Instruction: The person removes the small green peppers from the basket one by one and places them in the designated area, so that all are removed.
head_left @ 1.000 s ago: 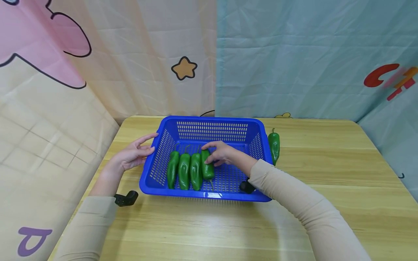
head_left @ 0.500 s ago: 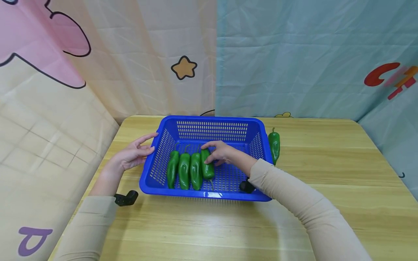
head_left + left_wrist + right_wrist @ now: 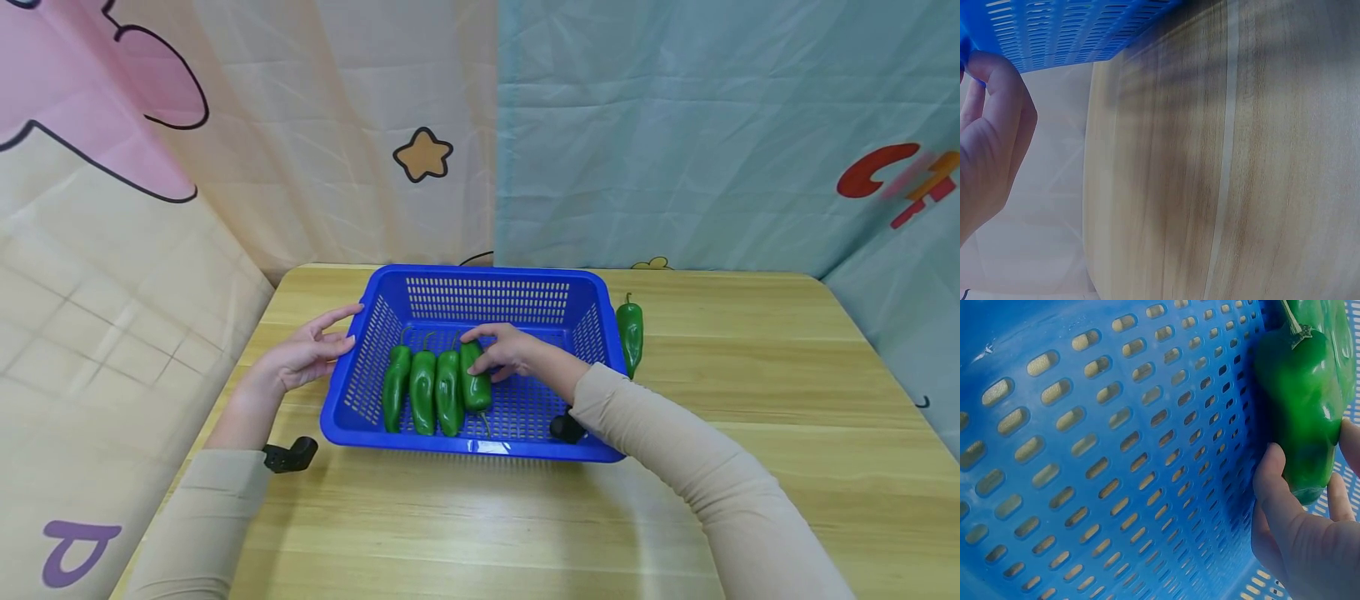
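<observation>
with right hand, grips rightmost green pepper inside blue basket; with left hand, holds its rim.

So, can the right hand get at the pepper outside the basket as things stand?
Probably not directly: the right hand holds another pepper inside the basket, whose side wall stands between that hand and the outer pepper.

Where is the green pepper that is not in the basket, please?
In the head view, the loose green pepper lies on the table, just right of the blue basket, beyond the right sleeve.
</observation>
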A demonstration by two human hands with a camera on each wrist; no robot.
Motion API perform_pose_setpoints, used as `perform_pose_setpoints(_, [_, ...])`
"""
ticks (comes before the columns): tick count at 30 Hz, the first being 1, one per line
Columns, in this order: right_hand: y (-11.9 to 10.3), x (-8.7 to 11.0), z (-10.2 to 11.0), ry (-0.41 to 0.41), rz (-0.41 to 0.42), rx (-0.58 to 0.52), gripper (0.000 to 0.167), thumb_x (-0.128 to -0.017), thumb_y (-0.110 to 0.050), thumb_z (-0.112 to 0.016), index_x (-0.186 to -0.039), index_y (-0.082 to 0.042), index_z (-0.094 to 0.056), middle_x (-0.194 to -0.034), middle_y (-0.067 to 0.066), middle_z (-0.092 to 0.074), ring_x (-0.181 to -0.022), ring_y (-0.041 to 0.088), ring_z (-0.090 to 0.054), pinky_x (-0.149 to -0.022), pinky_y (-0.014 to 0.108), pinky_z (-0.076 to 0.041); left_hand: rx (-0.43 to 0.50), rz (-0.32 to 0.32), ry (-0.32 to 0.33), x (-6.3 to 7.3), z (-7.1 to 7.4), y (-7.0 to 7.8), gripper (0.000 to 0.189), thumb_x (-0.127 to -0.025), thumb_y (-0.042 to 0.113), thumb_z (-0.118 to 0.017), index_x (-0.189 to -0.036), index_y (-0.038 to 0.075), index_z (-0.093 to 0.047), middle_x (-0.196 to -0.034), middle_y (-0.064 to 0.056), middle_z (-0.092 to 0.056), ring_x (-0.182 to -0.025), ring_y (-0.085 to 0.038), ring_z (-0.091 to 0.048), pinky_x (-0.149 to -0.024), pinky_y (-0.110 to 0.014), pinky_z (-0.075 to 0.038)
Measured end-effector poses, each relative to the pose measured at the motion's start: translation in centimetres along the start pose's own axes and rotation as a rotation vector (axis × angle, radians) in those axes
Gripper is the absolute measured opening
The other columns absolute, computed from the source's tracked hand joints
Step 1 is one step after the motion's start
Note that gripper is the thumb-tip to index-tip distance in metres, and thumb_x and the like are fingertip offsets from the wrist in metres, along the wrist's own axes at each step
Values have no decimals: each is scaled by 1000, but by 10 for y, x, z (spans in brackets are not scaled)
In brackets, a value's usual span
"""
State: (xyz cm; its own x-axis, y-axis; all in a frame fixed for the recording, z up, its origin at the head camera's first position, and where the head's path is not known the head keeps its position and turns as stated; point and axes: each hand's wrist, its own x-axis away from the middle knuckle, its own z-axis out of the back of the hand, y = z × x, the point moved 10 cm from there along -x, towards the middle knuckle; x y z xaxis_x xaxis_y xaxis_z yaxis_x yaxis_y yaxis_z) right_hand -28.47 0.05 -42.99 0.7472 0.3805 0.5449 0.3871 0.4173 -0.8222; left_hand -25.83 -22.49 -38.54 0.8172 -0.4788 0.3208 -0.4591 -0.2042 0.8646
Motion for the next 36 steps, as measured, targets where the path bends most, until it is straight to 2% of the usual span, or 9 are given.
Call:
perform_pose_setpoints(9, [-1,0,1,-13,-1,-10,57,-78,10,-66,-129,-13,-55,-134,16,-42,-104,32,-55,-73,40,-56,10,1,-2,0,0,0,45,-96,-1,-45,-134,20,-33,-103,-10,-62,-88,-21,-65,-75,-32,-56])
perform_pose_setpoints(15, [0,-2,1,-30,-3,-30,57,-78,10,-65,-129,-13,-55,-133,16,-44,-106,33,-56,-73,40,-55,12,-11,-20,0,-1,1,44,-96,-2,-44,-134,20,-33,-102,-10,-63,-88,-20,-65,-75,-31,-56])
perform_pose_setpoints(29, [0,-3,1,-41,-23,-65,59,-76,13,-63,-128,-13,-55,-133,15,-42,-102,34,-56,-75,41,-54,7,-13,-13,2,-3,1,45,-96,-1,-44,-135,21,-34,-101,-10,-63,-87,-20,-65,-75,-32,-56])
perform_pose_setpoints(36, [2,-5,2,-38,-42,-82,60,-76,14,-62,-130,-12,-53,-129,15,-44,-91,27,-56,-71,38,-54,10,-10,-14,1,-3,1,45,-96,-1,-45,-134,21,-33,-101,-10,-63,-87,-21,-65,-75,-32,-56])
